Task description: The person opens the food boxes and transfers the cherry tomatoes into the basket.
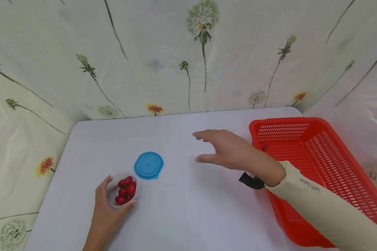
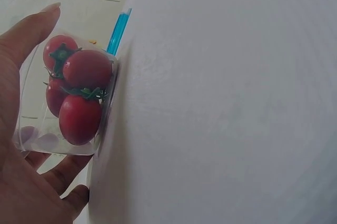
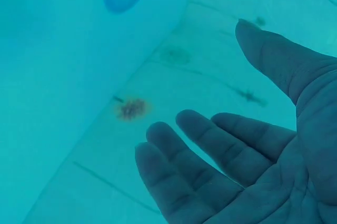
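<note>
My left hand (image 1: 108,212) grips a small clear plastic container (image 1: 113,190) on the white table, thumb on one side and fingers round the other. Inside it lie several red cherry tomatoes (image 2: 80,120), some with green stems. Just beyond the container, a round blue lid (image 1: 148,165) lies flat on the table. My right hand (image 1: 224,148) hovers above the table between the lid and the red basket, holding nothing. In the right wrist view its fingers (image 3: 197,169) are spread from the thumb, and the picture has a strong blue-green tint.
A red slotted plastic basket (image 1: 322,122) stands at the right of the white table (image 1: 182,202), partly behind my right sleeve. A small red thing (image 1: 263,146), hard to make out, shows at its left inner wall. Flower-patterned sheeting (image 1: 163,69) rises behind the table.
</note>
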Tool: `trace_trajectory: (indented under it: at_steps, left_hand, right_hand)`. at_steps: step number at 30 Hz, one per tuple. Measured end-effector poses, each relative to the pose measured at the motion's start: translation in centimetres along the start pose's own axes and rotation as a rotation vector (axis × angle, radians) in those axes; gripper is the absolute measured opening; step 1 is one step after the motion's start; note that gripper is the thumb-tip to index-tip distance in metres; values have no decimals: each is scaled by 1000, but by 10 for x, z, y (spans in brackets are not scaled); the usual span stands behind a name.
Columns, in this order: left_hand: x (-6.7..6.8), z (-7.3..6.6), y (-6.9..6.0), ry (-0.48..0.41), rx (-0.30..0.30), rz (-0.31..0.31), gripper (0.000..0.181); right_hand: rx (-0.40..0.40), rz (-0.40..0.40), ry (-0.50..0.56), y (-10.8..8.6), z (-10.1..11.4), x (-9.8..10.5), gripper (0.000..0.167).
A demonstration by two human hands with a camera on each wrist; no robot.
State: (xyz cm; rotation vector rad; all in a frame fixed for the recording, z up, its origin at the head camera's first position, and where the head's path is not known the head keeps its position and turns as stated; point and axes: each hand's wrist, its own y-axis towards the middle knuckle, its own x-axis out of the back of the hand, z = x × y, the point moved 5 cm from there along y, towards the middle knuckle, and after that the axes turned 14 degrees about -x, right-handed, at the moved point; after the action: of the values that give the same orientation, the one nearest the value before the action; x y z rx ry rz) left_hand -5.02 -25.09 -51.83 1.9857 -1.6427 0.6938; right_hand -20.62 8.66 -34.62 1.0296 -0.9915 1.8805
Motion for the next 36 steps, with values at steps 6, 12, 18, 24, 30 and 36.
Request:
trace_trajectory:
  at_steps: [6, 12, 18, 24, 30, 36]
  left_hand:
    - [0, 1, 0, 1, -28, -15, 122]
    - [0, 1, -1, -4, -19, -10, 122]
    - [1, 0, -1, -14, -19, -1, 122]
    - [0, 3, 0, -40, -52, -9, 121]
    - [1, 4, 1, -52, -72, -22, 120]
    - [1, 3, -1, -41, -109, -30, 116]
  right_hand:
    - [146, 90, -35, 10, 50, -28, 78]
    - [322, 129, -32, 17, 91, -59, 66]
    - [408, 176, -80, 24, 119, -89, 61]
    - [535, 212, -22, 32, 142, -113, 47]
    - [549, 215, -138, 40, 159, -136, 43]
    - [528, 134, -432, 46, 174, -164, 43]
